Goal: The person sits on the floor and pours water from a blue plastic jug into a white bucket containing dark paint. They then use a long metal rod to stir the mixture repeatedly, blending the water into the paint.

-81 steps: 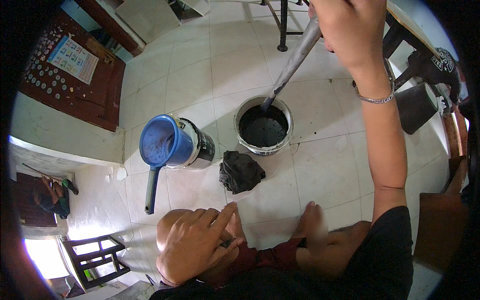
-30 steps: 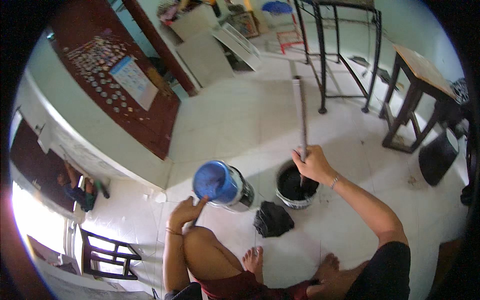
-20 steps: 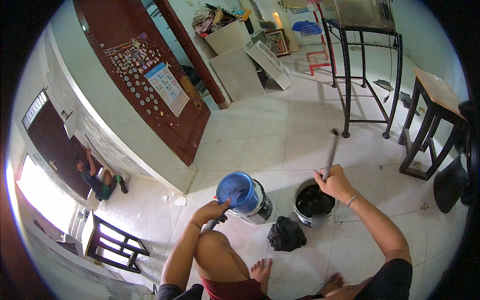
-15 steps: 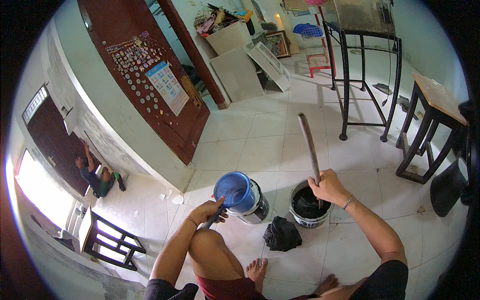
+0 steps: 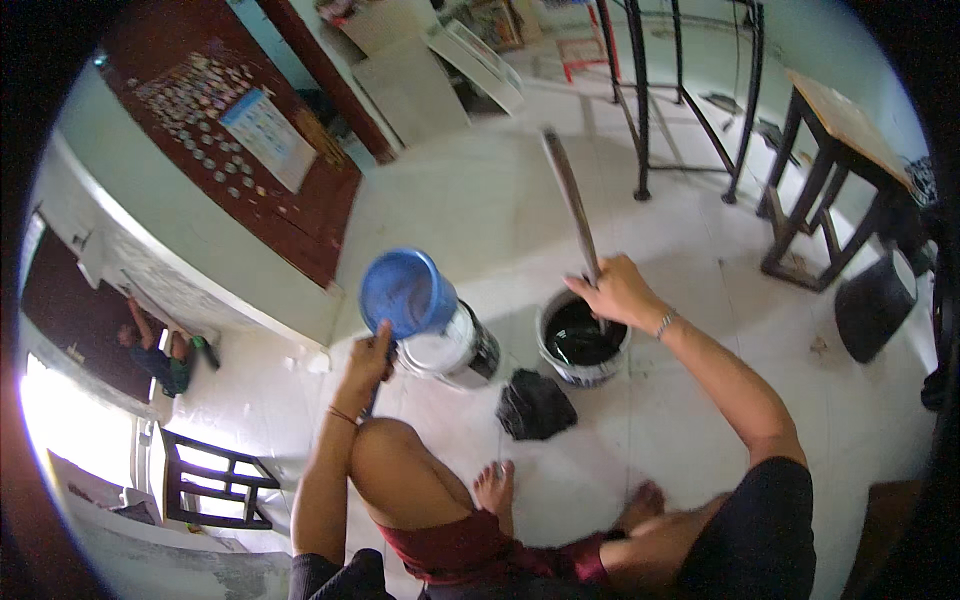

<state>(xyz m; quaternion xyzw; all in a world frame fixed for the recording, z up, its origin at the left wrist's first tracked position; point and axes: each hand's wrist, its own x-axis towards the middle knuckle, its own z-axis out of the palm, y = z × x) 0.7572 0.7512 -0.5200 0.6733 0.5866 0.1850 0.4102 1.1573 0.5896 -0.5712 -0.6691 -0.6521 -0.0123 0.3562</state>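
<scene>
My left hand is closed on the handle of a blue plastic dipper, tilted so its inside shows. The dipper is in front of a white bucket and hides part of it. My right hand grips a long, stained stick. The stick's lower end stands in a pail of dark, glossy liquid. On the tiles between my feet and the two containers lies a crumpled black plastic bag.
A dark-framed stool and a black bucket stand at the right. Farther back is a tall black metal frame. A brown door is at the upper left. Another person sits by a bench at the far left.
The whole view has shifted. The blue dipper has moved left from over the white bucket and tipped, its inside now more visible. The stick remains in the pail, held by my right hand.
</scene>
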